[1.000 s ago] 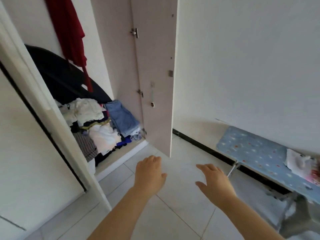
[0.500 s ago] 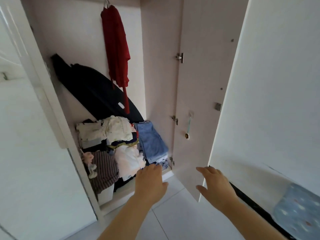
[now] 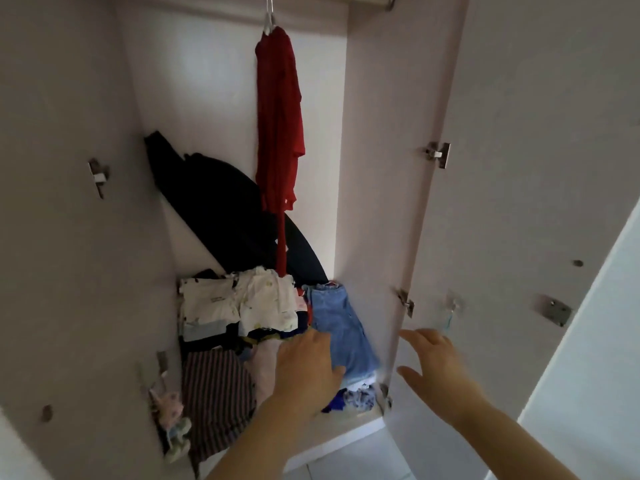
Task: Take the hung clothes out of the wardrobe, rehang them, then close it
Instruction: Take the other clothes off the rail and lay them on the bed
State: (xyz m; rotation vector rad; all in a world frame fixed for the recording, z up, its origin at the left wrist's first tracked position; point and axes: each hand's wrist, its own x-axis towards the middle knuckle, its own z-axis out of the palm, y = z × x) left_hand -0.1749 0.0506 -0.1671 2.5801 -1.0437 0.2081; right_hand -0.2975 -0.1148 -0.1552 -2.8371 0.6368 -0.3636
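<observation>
Closing in on wardrobe [image 3: 381,168] | red garment [image 3: 278,116] hangs | left hand [image 3: 306,372], right hand [image 3: 440,368]: fingers [image 3: 415,336] spread, empty

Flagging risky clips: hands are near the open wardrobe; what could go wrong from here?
The red garment hangs high on a hanger; tugging the cloth could slip it off. The left hand is low by the folded pile and may topple it. The right hand is near the door hinge, a possible pinch.

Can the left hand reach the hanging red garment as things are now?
Probably yes. The wardrobe is open, and nothing stands between the left hand, low by the folded clothes, and the red garment above; it need only rise.
</observation>
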